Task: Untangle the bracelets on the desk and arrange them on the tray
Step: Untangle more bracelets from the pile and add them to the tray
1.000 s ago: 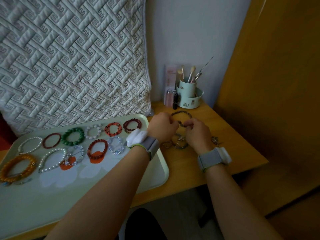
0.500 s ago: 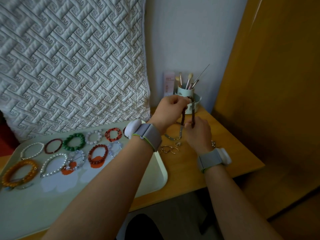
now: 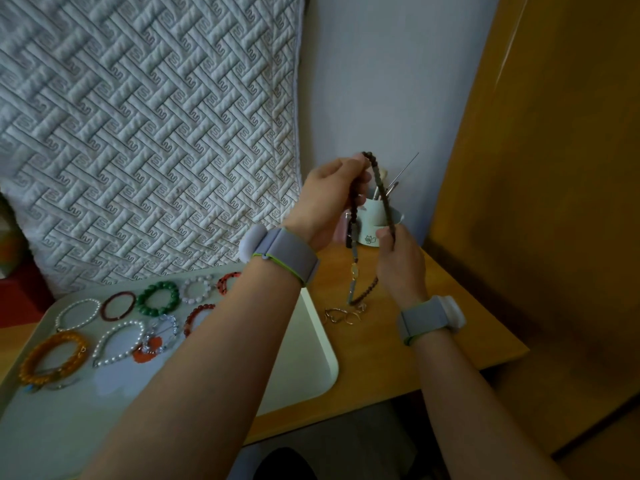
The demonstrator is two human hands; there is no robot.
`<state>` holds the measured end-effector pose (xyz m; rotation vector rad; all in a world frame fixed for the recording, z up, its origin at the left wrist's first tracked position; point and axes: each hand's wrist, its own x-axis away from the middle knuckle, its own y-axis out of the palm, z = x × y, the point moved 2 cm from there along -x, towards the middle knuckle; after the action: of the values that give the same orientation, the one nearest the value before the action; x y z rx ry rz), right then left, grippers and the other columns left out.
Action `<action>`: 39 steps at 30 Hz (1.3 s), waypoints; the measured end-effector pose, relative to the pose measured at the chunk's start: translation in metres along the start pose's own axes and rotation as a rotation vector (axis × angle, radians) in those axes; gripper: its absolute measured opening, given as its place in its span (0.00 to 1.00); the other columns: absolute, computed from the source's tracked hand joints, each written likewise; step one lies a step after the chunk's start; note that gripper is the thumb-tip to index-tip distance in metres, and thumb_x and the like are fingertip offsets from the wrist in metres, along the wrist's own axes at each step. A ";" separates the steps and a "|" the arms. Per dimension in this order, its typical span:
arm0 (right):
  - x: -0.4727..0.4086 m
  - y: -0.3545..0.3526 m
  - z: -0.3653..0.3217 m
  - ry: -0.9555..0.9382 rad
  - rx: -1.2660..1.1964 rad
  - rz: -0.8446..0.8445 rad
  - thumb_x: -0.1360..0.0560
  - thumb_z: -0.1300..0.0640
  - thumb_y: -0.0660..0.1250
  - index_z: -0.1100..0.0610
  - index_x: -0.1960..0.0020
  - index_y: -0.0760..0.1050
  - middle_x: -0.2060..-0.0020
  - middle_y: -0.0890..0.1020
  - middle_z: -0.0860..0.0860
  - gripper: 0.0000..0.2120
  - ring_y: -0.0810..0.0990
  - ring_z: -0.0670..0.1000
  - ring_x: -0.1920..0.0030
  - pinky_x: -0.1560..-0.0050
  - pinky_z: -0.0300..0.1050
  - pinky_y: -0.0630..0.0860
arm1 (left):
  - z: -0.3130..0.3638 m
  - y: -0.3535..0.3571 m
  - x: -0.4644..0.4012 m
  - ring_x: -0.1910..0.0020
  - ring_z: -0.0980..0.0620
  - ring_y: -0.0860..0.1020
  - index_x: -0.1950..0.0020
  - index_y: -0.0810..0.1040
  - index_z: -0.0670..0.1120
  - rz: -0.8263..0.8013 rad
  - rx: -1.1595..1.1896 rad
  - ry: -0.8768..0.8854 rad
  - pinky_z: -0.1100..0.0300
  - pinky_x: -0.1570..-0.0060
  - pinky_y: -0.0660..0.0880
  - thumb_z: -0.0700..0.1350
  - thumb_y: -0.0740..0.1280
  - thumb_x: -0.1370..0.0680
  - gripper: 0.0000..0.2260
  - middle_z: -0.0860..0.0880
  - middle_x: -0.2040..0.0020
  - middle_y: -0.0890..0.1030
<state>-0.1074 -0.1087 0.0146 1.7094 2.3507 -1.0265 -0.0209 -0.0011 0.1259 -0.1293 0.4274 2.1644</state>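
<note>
Both hands were up over the desk: left hand pinched the dark bead bracelet at top, right hand gripped it lower, w/ the tray to the left.

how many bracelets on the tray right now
9 visible on the tray: five in the back row, four in front; the left arm may hide more.

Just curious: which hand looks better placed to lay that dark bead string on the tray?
Probably the left hand: it pinches the top of the dark bead string and is nearer the tray; the right hand is farther.
</note>
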 end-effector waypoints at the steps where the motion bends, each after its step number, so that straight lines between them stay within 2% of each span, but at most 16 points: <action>1: 0.000 0.000 -0.004 -0.004 -0.015 -0.013 0.15 0.53 0.55 0.61 0.45 0.76 0.52 0.80 0.57 0.15 0.78 0.56 0.50 0.54 0.51 0.73 | 0.005 -0.002 0.000 0.65 0.53 0.72 0.53 0.77 0.41 0.008 0.026 0.009 0.60 0.61 0.71 0.42 0.62 0.17 0.08 0.47 0.62 0.76; 3: -0.001 0.000 -0.012 -0.006 -0.045 -0.031 0.15 0.51 0.55 0.61 0.46 0.76 0.54 0.80 0.57 0.15 0.78 0.57 0.52 0.56 0.50 0.70 | 0.014 -0.005 0.002 0.66 0.53 0.72 0.54 0.77 0.42 0.032 0.063 0.021 0.60 0.63 0.71 0.43 0.62 0.17 0.09 0.48 0.63 0.75; 7: 0.001 0.004 -0.026 0.039 -0.154 -0.048 0.16 0.47 0.54 0.58 0.47 0.77 0.54 0.84 0.53 0.18 0.81 0.56 0.52 0.49 0.55 0.77 | 0.026 -0.018 0.004 0.69 0.53 0.71 0.58 0.75 0.45 0.096 0.091 0.016 0.62 0.68 0.71 0.47 0.61 0.16 0.12 0.49 0.66 0.75; 10: 0.003 0.008 -0.033 0.052 -0.175 -0.087 0.17 0.44 0.53 0.54 0.51 0.76 0.59 0.84 0.55 0.19 0.82 0.57 0.56 0.51 0.59 0.78 | 0.031 -0.034 0.006 0.71 0.53 0.71 0.61 0.73 0.48 0.133 0.048 -0.001 0.61 0.70 0.70 0.52 0.61 0.17 0.15 0.50 0.68 0.74; 12: 0.007 0.011 -0.037 0.020 -0.165 -0.103 0.17 0.46 0.54 0.56 0.53 0.77 0.59 0.82 0.54 0.18 0.80 0.56 0.56 0.52 0.56 0.77 | 0.033 -0.043 0.008 0.72 0.54 0.70 0.62 0.73 0.48 0.159 0.062 -0.005 0.61 0.70 0.69 0.54 0.61 0.17 0.16 0.51 0.69 0.74; 15: 0.015 0.019 -0.043 -0.055 -0.114 -0.147 0.16 0.47 0.56 0.54 0.56 0.77 0.63 0.79 0.48 0.16 0.77 0.51 0.59 0.56 0.49 0.73 | 0.037 -0.055 0.012 0.71 0.54 0.71 0.58 0.76 0.47 0.168 0.096 0.021 0.62 0.69 0.70 0.54 0.60 0.17 0.16 0.51 0.68 0.74; 19: 0.032 0.031 -0.065 -0.222 0.022 -0.241 0.18 0.43 0.57 0.53 0.56 0.76 0.63 0.81 0.50 0.18 0.80 0.55 0.61 0.58 0.52 0.77 | 0.043 -0.067 0.018 0.63 0.52 0.76 0.44 0.77 0.40 0.140 0.168 0.079 0.60 0.60 0.73 0.47 0.59 0.15 0.12 0.47 0.59 0.79; 21: 0.042 0.033 -0.082 -0.316 0.056 -0.269 0.19 0.43 0.59 0.54 0.60 0.73 0.68 0.78 0.47 0.18 0.79 0.54 0.64 0.63 0.50 0.76 | 0.044 -0.073 0.022 0.56 0.48 0.78 0.40 0.76 0.37 0.157 0.179 0.102 0.56 0.53 0.75 0.43 0.58 0.15 0.12 0.43 0.54 0.79; 24: 0.053 0.033 -0.109 -0.425 0.016 -0.280 0.20 0.46 0.63 0.51 0.65 0.68 0.74 0.72 0.45 0.17 0.74 0.50 0.68 0.66 0.49 0.72 | 0.044 -0.084 0.027 0.50 0.46 0.79 0.39 0.77 0.37 0.215 0.086 0.093 0.52 0.44 0.75 0.42 0.58 0.15 0.12 0.41 0.49 0.80; 27: 0.057 0.031 -0.132 -0.450 -0.057 -0.301 0.22 0.50 0.65 0.50 0.67 0.65 0.74 0.71 0.49 0.17 0.71 0.49 0.70 0.67 0.49 0.70 | 0.041 -0.094 0.033 0.50 0.46 0.79 0.37 0.77 0.34 0.264 -0.006 0.057 0.51 0.42 0.76 0.43 0.58 0.15 0.15 0.41 0.49 0.81; 30: 0.059 0.029 -0.150 -0.463 -0.122 -0.343 0.22 0.50 0.62 0.52 0.60 0.73 0.71 0.76 0.50 0.09 0.75 0.50 0.67 0.65 0.50 0.72 | 0.037 -0.105 0.042 0.52 0.45 0.81 0.40 0.80 0.35 0.260 -0.082 0.011 0.50 0.42 0.78 0.47 0.59 0.16 0.17 0.40 0.51 0.83; 32: 0.057 0.028 -0.157 -0.469 -0.153 -0.357 0.22 0.48 0.61 0.51 0.55 0.75 0.69 0.78 0.49 0.08 0.78 0.49 0.66 0.66 0.48 0.73 | 0.034 -0.110 0.046 0.52 0.41 0.82 0.44 0.82 0.37 0.233 -0.179 -0.021 0.44 0.41 0.79 0.51 0.60 0.16 0.19 0.39 0.51 0.83; 34: 0.052 0.028 -0.158 -0.471 -0.178 -0.337 0.21 0.48 0.63 0.51 0.55 0.75 0.68 0.79 0.46 0.08 0.78 0.44 0.66 0.66 0.43 0.73 | 0.030 -0.113 0.049 0.53 0.39 0.82 0.46 0.81 0.35 0.201 -0.269 -0.044 0.40 0.43 0.79 0.53 0.61 0.17 0.22 0.35 0.51 0.82; 35: 0.050 0.028 -0.158 -0.474 -0.191 -0.311 0.20 0.48 0.64 0.52 0.55 0.75 0.67 0.79 0.46 0.09 0.78 0.43 0.66 0.66 0.40 0.73 | 0.030 -0.113 0.051 0.55 0.39 0.81 0.47 0.81 0.33 0.190 -0.293 -0.052 0.41 0.47 0.80 0.54 0.61 0.17 0.23 0.34 0.52 0.82; 37: 0.044 0.028 -0.157 -0.452 -0.240 -0.250 0.21 0.46 0.66 0.52 0.55 0.76 0.67 0.80 0.46 0.10 0.80 0.44 0.65 0.64 0.43 0.76 | 0.030 -0.114 0.055 0.61 0.41 0.78 0.48 0.81 0.33 0.156 -0.319 -0.054 0.49 0.59 0.79 0.55 0.60 0.17 0.25 0.37 0.58 0.82; 39: 0.041 0.028 -0.155 -0.402 -0.301 -0.219 0.22 0.45 0.67 0.52 0.54 0.77 0.67 0.81 0.46 0.10 0.81 0.46 0.64 0.62 0.45 0.77 | 0.030 -0.115 0.058 0.64 0.44 0.75 0.49 0.81 0.33 0.119 -0.332 -0.049 0.54 0.65 0.74 0.56 0.59 0.17 0.26 0.42 0.63 0.81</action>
<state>-0.0483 0.0134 0.1051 1.0497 2.3088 -0.8834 0.0388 0.1157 0.1106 -0.2393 0.0447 2.3366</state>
